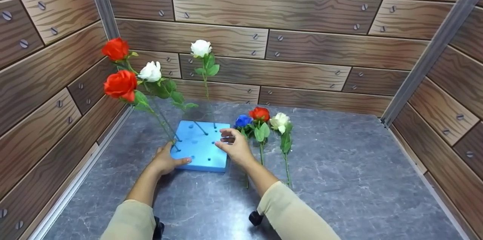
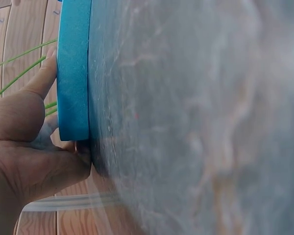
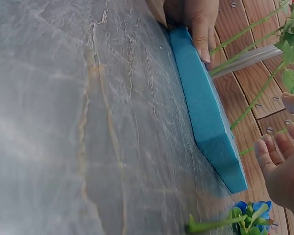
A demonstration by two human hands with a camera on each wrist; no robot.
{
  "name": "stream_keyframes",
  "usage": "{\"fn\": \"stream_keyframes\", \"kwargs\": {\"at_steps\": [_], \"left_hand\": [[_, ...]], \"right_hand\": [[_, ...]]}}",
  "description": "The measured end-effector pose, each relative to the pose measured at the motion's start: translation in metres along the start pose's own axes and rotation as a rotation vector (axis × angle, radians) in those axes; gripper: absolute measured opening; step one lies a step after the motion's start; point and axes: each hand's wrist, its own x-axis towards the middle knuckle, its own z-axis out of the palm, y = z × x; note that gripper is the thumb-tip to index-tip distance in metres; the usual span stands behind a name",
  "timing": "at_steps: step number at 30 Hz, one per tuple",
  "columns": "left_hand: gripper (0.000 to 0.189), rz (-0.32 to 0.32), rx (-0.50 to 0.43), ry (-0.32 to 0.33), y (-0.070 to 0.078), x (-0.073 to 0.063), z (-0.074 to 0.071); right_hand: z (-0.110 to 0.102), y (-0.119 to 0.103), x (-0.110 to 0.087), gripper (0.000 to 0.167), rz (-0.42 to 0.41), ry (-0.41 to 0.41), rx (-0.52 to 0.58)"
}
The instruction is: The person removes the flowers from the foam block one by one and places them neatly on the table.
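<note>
A light-blue foam block [image 1: 200,151] with several small holes lies flat on the tabletop. My left hand [image 1: 166,161] grips its near left corner, thumb across the top and the other fingers along the side. Two red roses [image 1: 120,84] and a white rose [image 1: 150,71] lean leftward out of the block, their stems in its holes. Another white rose [image 1: 200,48] stands nearly upright at the back. Over the block's right edge, my right hand [image 1: 237,147] hovers with loosely bent fingers and holds nothing; the right wrist view shows the gap between thumb and fingers.
Right of the block lie a blue rose [image 1: 243,120], a red rose [image 1: 259,114] and a cream rose [image 1: 280,122], stems toward me. My right forearm passes over some of these stems. Wood-patterned walls [image 1: 309,51] enclose the grey marbled table [image 1: 339,164] at the back and sides.
</note>
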Motion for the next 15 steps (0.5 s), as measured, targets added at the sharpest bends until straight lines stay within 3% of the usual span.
{"fn": "stream_keyframes", "kwargs": {"at_steps": [15], "left_hand": [[0.116, -0.002, 0.034, 0.035, 0.004, 0.002, 0.001]], "right_hand": [[0.022, -0.001, 0.026, 0.054, -0.023, 0.102, 0.067]]}}
